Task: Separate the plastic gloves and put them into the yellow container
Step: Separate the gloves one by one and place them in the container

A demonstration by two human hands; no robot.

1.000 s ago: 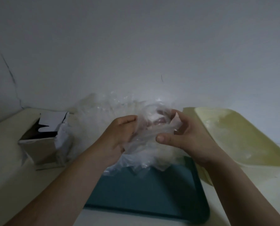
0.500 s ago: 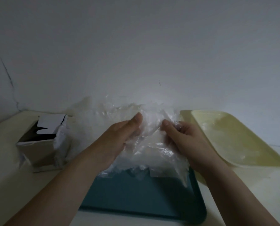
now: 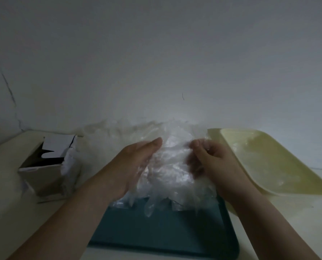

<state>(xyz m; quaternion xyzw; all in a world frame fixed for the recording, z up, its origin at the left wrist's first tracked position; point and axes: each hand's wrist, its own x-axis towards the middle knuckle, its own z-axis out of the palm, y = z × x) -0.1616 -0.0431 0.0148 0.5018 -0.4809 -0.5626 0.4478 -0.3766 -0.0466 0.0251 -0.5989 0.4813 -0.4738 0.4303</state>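
Your left hand (image 3: 135,166) presses straight fingers against the gloves (image 3: 171,171); your right hand (image 3: 217,166) pinches them with curled fingers. They bunch between both hands above the tray (image 3: 165,231), left of the yellow container (image 3: 280,147).

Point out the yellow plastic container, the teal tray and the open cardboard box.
yellow plastic container (image 3: 287,162): head view, bare inner side.
teal tray (image 3: 165,231): head view, bare near surface.
open cardboard box (image 3: 43,179): head view, front wall.

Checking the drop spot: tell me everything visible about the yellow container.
The yellow container is a shallow, pale, plastic-looking tray with rounded corners and a raised rim. It lies on the table, right of the teal tray. Faint clear film seems to lie inside. The right hand overlaps its left edge; contact unclear.
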